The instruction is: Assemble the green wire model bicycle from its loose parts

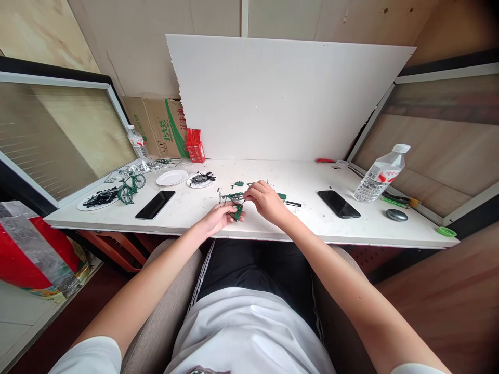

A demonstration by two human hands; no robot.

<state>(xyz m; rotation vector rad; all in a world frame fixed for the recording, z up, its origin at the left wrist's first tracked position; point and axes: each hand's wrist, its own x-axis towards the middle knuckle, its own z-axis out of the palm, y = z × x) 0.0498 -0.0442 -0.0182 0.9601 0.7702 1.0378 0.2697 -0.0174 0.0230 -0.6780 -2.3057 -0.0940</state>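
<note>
My left hand (219, 215) is closed around a small green model-bicycle frame (236, 206) at the front edge of the white table (296, 179). My right hand (265, 200) pinches a small part against the same frame from the right. A few loose green parts (238, 184) lie just beyond the hands. A finished green model bicycle (130, 186) stands at the far left of the table.
Two black phones (155, 204) (338, 203) lie left and right of the hands. White plates (171, 177) (200, 179) hold black parts. A water bottle (380, 174) lies on its side at the right, beside a grey oval object (396, 214). A red box (195, 145) stands at the back.
</note>
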